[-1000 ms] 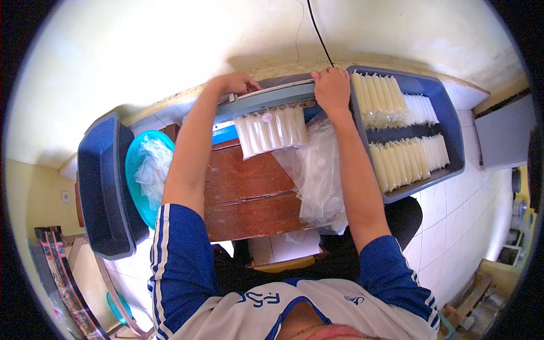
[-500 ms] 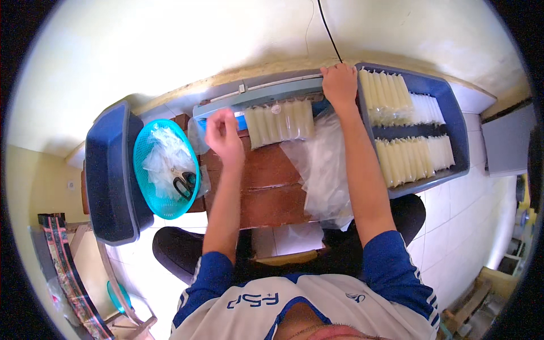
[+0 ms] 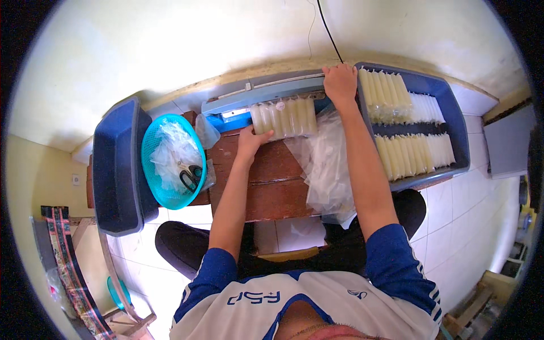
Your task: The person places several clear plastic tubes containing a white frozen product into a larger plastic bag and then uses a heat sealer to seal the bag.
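Observation:
A clear plastic pack of pale yellow filled tubes (image 3: 286,118) lies against the front of a long blue bag sealer (image 3: 266,97) by the wall. My left hand (image 3: 251,143) grips the pack's lower left corner, its thumb stretched along the bottom edge. My right hand (image 3: 340,85) is closed over the right end of the sealer's top arm; its fingertips are partly hidden. Loose clear plastic bags (image 3: 330,164) are heaped under my right forearm, just right of the pack.
At right, a grey-blue tub (image 3: 462,139) holds rows of similar filled tubes. On the left stand another dark blue tub (image 3: 116,170) and a turquoise basket (image 3: 148,164) with plastic scraps and black-handled scissors (image 3: 190,177). Beneath everything is a brown wooden table (image 3: 272,198).
My left hand has come down from the sealer's front, left of the pack, onto the pack's lower left corner. My right hand stays on the sealer's arm. The view has shifted slightly.

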A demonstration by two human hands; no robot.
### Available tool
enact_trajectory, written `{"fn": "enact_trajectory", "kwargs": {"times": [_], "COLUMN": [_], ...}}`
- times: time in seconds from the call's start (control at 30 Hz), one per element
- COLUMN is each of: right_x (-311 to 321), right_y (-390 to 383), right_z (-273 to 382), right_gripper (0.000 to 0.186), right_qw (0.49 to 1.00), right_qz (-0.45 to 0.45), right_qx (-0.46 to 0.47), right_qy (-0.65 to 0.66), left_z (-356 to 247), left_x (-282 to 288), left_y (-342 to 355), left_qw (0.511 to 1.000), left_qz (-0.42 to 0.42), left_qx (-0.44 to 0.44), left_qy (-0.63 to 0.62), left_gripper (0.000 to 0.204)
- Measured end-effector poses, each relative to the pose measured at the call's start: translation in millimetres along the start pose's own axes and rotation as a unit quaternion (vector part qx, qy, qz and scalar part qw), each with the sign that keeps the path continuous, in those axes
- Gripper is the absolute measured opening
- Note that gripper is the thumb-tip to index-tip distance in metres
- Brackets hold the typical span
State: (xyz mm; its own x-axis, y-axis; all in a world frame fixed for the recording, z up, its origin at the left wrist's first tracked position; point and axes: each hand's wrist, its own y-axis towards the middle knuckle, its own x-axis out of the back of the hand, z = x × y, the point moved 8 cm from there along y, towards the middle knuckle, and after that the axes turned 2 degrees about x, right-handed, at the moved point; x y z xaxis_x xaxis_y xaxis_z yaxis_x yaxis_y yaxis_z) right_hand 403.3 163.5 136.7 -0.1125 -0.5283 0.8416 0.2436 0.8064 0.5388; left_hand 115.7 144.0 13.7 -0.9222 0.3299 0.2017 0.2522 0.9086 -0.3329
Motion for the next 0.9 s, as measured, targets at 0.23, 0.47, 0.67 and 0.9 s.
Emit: {"fn": "enact_trajectory", "kwargs": {"times": [0.23, 0.47, 0.67, 0.9], "right_x": [-0.7, 0.1, -2.7, 0.9], "right_y": [3.0, 4.6, 3.2, 3.8], "right_z": [3.1, 7.7, 3.8, 4.0], "right_gripper": [0.038, 0.037, 0.037, 0.036], "right_qw": [1.000, 1.000, 1.000, 1.000], "right_qz": [0.014, 0.015, 0.009, 0.002], "right_qx": [0.000, 0.013, 0.009, 0.007], "right_qy": [0.004, -0.016, -0.012, 0.002], "left_z": [32.8, 36.9, 33.4, 29.2], "left_x": [-15.2, -38.5, -72.0, -90.9], "left_y": [5.3, -18.4, -36.4, -24.5], "left_qw": [0.949, 0.822, 0.732, 0.766], "left_qz": [0.143, 0.100, 0.067, 0.023], "left_qx": [0.060, 0.061, 0.018, -0.043], "left_qy": [-0.273, -0.557, -0.678, -0.641], "left_gripper": [0.046, 0.065, 0.074, 0.063]}}
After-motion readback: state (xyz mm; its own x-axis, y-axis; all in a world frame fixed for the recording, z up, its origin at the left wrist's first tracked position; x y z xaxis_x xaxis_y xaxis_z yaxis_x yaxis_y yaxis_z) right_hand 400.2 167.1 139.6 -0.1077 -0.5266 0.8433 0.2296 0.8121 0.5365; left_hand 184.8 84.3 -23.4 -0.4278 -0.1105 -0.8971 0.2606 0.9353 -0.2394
